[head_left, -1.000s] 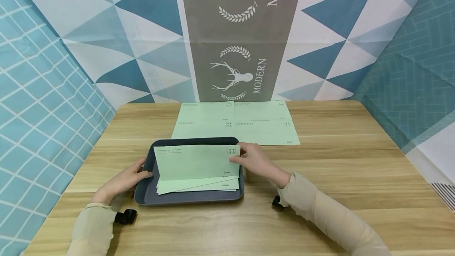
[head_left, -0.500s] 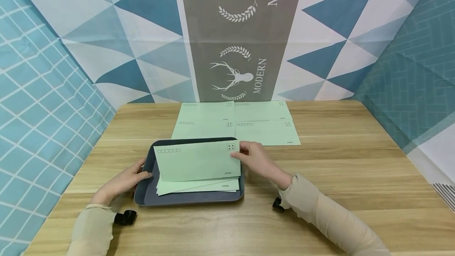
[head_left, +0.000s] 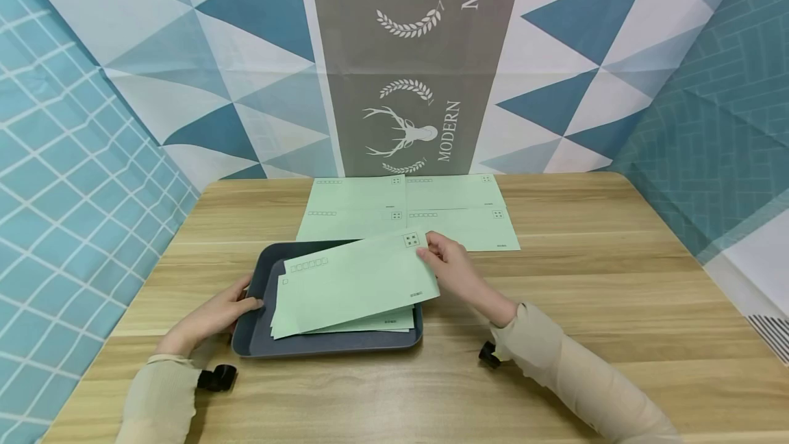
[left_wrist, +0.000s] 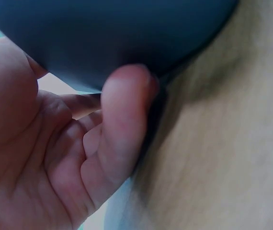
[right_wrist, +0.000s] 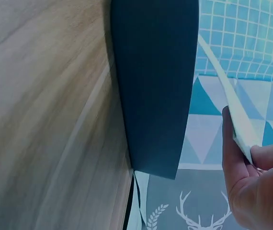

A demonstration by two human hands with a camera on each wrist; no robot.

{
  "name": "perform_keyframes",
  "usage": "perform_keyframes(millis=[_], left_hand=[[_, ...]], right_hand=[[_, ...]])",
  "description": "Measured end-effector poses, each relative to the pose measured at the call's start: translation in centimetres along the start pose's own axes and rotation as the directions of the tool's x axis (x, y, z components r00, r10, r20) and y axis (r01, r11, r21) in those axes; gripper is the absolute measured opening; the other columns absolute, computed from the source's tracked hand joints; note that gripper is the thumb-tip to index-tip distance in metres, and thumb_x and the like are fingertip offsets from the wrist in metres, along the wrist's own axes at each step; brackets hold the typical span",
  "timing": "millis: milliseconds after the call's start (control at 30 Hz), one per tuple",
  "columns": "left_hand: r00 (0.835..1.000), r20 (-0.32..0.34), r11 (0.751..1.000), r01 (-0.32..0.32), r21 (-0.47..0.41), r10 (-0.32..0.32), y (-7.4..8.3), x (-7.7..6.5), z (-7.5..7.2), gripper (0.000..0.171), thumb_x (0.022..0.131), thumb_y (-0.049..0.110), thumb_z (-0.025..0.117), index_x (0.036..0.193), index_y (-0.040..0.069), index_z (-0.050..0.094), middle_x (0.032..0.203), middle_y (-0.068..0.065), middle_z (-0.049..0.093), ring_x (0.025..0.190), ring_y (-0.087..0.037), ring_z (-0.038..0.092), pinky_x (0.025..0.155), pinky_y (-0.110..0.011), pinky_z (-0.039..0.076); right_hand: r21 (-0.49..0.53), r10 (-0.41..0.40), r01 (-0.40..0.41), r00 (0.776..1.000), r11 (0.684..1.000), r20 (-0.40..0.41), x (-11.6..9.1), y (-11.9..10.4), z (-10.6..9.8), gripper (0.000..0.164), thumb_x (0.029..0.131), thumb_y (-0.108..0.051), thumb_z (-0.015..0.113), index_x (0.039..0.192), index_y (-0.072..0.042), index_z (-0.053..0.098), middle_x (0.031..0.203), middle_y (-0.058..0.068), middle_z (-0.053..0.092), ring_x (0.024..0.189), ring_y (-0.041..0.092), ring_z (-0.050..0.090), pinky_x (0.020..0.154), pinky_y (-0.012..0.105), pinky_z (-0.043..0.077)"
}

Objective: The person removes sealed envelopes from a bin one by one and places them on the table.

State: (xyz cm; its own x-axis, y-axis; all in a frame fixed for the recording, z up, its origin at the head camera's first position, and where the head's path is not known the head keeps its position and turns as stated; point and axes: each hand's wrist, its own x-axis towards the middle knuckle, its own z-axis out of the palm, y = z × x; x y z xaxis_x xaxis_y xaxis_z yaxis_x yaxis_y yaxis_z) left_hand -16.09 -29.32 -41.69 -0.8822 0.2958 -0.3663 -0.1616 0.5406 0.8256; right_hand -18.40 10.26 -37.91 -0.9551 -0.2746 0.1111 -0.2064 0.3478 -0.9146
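Observation:
My right hand [head_left: 456, 271] pinches a pale green envelope [head_left: 364, 281] by its right end, thumb on the front face. The envelope slants over a dark grey tray [head_left: 327, 344], its right end raised and reaching past the tray's right rim. Seen edge-on in the right wrist view, the envelope [right_wrist: 233, 103] is apart from the tray's side wall [right_wrist: 155, 91]. More green envelopes [head_left: 385, 321] lie in the tray, mostly hidden under the held one. At the tray's left end my left hand [head_left: 212, 310] grips the rim, thumb inside, with fingers curled against the outside in the left wrist view.
Behind the tray, several green envelopes [head_left: 462, 228] lie in two rows on the wooden table [head_left: 585, 279], partly overlapped by the tray and held envelope. A patterned cloth backdrop [head_left: 401, 53] rises at the table's back edge.
My right hand has moved right and slightly up with the envelope, which has gone from nearly level to tilted, right end higher. The left hand and tray have stayed in place.

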Motion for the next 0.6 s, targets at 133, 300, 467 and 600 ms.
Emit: perform_keyframes(millis=[133,300,467,600], left_hand=[[1.000,-0.007,1.000,0.000,0.002,0.000,-0.1,0.0,0.0,0.070,0.094,0.020,0.047,0.146,0.003,0.004,0.132,-0.036,0.034,0.093,-0.024,0.060,0.068,-0.035,0.053],[1.000,-0.010,0.999,0.001,0.032,0.000,-0.1,-0.1,0.0,0.072,0.094,0.023,0.047,0.146,0.003,0.002,0.136,-0.037,0.027,0.097,-0.026,0.058,0.068,-0.034,0.052],[1.000,-0.007,0.999,-0.003,0.041,0.003,0.0,-0.2,-0.1,0.073,0.094,0.025,0.047,0.147,0.005,0.002,0.139,-0.036,0.024,0.099,-0.026,0.057,0.068,-0.033,0.051],[1.000,0.001,1.000,-0.002,0.021,0.002,0.0,-0.2,-0.1,0.072,0.094,0.025,0.047,0.147,0.005,0.001,0.139,-0.035,0.024,0.098,-0.025,0.058,0.069,-0.034,0.052]], right_hand=[[0.058,0.037,-0.038,0.999,0.998,0.012,0.0,0.2,-0.5,0.021,0.095,-0.007,0.045,0.111,0.002,0.054,0.096,0.019,0.066,0.067,0.012,0.059,0.055,0.024,0.048],[0.070,0.034,-0.034,0.999,0.997,0.003,-0.1,0.3,-1.2,0.023,0.095,-0.003,0.041,0.115,0.005,0.050,0.100,0.023,0.064,0.069,0.013,0.058,0.057,0.024,0.049],[0.057,0.024,-0.023,0.999,0.998,-0.026,-0.2,0.3,-2.2,0.024,0.095,-0.001,0.041,0.116,0.006,0.047,0.104,0.025,0.062,0.073,0.017,0.059,0.059,0.023,0.049],[0.107,0.036,-0.032,0.999,0.994,-0.035,-0.3,0.5,-2.9,0.030,0.094,0.001,0.039,0.123,0.006,0.042,0.112,0.027,0.058,0.081,0.021,0.063,0.062,0.023,0.050]])
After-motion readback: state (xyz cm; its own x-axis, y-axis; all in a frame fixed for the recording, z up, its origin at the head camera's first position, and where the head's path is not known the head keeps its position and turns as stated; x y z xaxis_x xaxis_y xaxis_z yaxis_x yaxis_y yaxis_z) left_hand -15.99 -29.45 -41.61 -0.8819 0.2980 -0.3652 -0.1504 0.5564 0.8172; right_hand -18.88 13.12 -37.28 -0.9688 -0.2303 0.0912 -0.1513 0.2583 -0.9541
